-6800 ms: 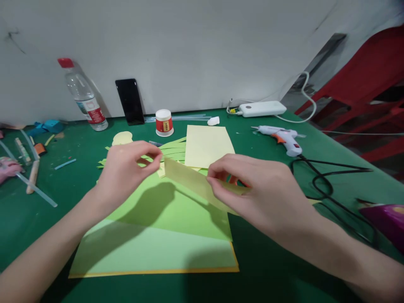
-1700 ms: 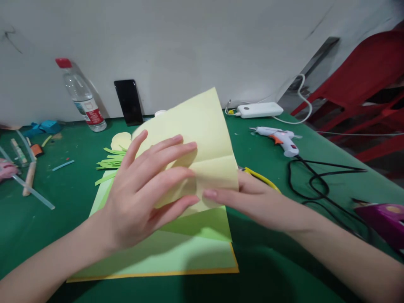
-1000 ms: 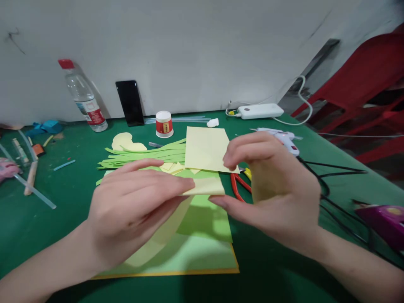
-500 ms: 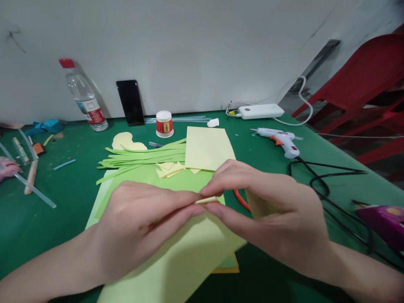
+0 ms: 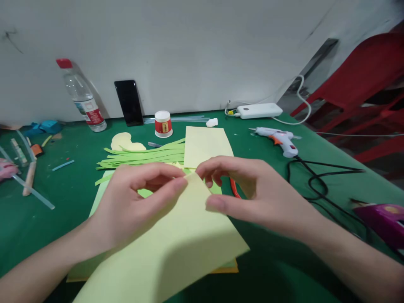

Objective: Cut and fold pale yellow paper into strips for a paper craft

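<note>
risk — a crooked crease or a tear if the pinches pull unevenly: left hand [image 5: 135, 206] and right hand [image 5: 252, 193] both grip the far tip of the yellow sheet [image 5: 176, 248], left of the glue gun [image 5: 277, 139] and nearer. further left of the gun, the capped bottle [image 5: 82, 99] shows no clear water level; the small cup [image 5: 163, 123] hides its contents.

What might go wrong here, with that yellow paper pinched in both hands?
The left hand and right hand pinch one corner of the pale yellow paper sheet, so it might crease crookedly or tear. The red-handled scissors lie close under the right hand and might nick it. A swing of the sheet might scatter the thin green paper strips.
</note>
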Demonstrator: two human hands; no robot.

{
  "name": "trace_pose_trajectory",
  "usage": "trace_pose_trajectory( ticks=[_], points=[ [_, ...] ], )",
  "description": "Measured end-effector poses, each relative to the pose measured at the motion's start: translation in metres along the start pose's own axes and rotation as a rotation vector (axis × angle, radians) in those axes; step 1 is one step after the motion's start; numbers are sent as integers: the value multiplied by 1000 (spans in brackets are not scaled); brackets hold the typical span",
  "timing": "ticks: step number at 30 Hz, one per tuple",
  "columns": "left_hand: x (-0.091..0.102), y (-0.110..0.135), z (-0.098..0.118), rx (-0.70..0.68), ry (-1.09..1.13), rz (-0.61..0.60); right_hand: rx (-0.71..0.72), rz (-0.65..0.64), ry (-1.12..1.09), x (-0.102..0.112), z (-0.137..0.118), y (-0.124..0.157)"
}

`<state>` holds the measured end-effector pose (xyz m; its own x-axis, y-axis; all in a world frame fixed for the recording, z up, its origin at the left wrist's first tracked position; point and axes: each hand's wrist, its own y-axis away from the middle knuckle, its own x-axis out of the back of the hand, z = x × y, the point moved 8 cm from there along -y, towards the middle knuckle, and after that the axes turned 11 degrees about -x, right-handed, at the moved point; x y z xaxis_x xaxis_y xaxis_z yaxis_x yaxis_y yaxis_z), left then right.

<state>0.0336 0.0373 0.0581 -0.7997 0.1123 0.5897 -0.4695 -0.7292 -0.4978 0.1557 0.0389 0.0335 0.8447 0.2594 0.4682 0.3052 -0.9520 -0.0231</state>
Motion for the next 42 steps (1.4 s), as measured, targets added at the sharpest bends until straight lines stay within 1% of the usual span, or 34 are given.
trace_pose_trajectory(
  ticks=[2,4,5,7,9,10,14,16,18,21,26,30,34,42],
  points=[
    [9,1,-2,14,-9,81,-16,-49,58,-1,2,0],
    [14,3,-5,26,14,115,-30,-41,62,2,3,1],
    [13,4,-6,30,44,93,-32,-22,37,4,3,1],
    [8,6,-7,36,106,6,-24,29,-36,7,3,2],
    [3,8,-7,40,122,-52,-6,90,-89,10,0,4],
    [4,8,-8,45,110,-48,4,113,-98,10,-1,5],
    [12,9,-7,54,89,63,75,218,-55,12,-10,13],
    [13,9,-7,67,117,77,113,287,-21,15,-14,17],
    [13,10,-8,93,143,72,134,324,-5,17,-16,20],
    [11,11,-11,131,204,73,129,337,-22,18,-15,20],
    [8,12,-14,174,315,111,104,341,-42,18,-13,21],
    [7,11,-14,175,297,89,93,352,-32,19,-12,22],
    [8,10,-15,155,305,110,100,345,-36,19,-12,21],
    [11,12,-12,153,260,104,83,310,-67,18,-13,19]
  ],
)
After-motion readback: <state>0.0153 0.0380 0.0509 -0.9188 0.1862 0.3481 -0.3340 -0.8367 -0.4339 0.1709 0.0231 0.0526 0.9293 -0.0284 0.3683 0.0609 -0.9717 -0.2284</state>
